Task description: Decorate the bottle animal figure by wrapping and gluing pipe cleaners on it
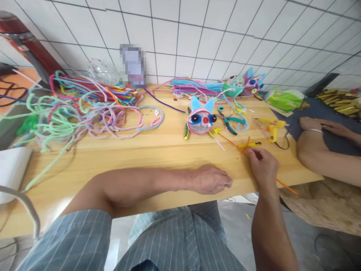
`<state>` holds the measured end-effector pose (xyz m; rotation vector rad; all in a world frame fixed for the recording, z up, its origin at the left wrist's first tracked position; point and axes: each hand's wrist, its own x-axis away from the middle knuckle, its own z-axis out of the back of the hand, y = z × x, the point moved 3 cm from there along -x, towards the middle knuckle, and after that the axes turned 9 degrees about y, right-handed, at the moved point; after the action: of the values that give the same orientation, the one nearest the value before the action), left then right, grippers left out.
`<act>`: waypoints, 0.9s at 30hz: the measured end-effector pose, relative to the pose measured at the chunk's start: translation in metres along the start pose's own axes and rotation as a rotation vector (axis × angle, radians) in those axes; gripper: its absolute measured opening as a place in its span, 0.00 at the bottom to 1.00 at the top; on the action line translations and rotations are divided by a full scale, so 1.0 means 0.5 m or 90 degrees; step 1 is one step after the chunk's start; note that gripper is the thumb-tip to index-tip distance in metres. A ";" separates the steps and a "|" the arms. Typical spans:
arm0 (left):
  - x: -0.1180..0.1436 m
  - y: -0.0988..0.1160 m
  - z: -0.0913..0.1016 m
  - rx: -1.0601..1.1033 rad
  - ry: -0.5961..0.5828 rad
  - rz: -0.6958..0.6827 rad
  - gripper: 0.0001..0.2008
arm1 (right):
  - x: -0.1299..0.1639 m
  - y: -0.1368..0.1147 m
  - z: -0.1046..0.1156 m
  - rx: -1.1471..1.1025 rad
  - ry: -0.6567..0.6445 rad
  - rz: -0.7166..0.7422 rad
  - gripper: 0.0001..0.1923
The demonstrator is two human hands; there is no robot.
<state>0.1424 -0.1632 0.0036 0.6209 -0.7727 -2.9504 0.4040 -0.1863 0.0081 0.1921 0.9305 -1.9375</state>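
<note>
My right hand [263,165] pinches an orange pipe cleaner [287,186] near the table's front edge; one end sticks out behind the hand toward the right. Just beyond the fingertips, orange pipe cleaner pieces cross beside a yellow craft knife [255,144]. With fingers curled, my left hand [211,180] rests on the wood, and nothing shows in it. Farther back stands a clear round animal figure [200,124] with blue ears, black-and-blue eyes and a red nose. Green-handled pliers [234,122] lie to its right.
A yellow glue gun [272,127] lies at the right, close to another person's arm [318,145]. Tangled pastel pipe cleaners [64,113] cover the left side. Pipe cleaner bundles [197,87] and a second figure [254,82] sit along the tiled wall [191,37].
</note>
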 end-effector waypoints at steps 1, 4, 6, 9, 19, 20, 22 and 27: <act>0.000 -0.002 -0.002 0.007 0.004 -0.001 0.09 | -0.001 0.005 -0.002 0.004 0.001 -0.001 0.23; 0.002 -0.005 -0.006 0.024 0.006 0.004 0.08 | -0.003 0.016 -0.008 0.017 0.011 0.001 0.23; 0.002 -0.004 -0.004 0.023 0.003 0.008 0.08 | -0.003 0.018 -0.009 0.014 0.016 -0.006 0.23; 0.002 0.001 0.004 0.015 -0.005 0.011 0.09 | -0.001 0.014 -0.006 -0.002 0.019 -0.017 0.24; -0.002 0.002 0.005 0.023 -0.029 0.044 0.09 | -0.021 -0.004 -0.007 -0.015 0.008 -0.026 0.29; -0.001 0.002 0.005 0.028 -0.026 0.039 0.09 | -0.027 -0.010 -0.007 -0.017 0.007 -0.026 0.30; 0.000 0.001 0.005 0.041 -0.014 0.032 0.09 | -0.038 -0.040 0.006 -0.028 0.012 -0.011 0.29; 0.004 -0.005 0.003 0.083 0.021 0.040 0.09 | -0.017 -0.270 0.112 -0.118 -0.097 0.265 0.11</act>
<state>0.1402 -0.1604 0.0030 0.6392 -0.9680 -2.8437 0.3127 -0.1824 0.1225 0.1158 0.8833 -1.4552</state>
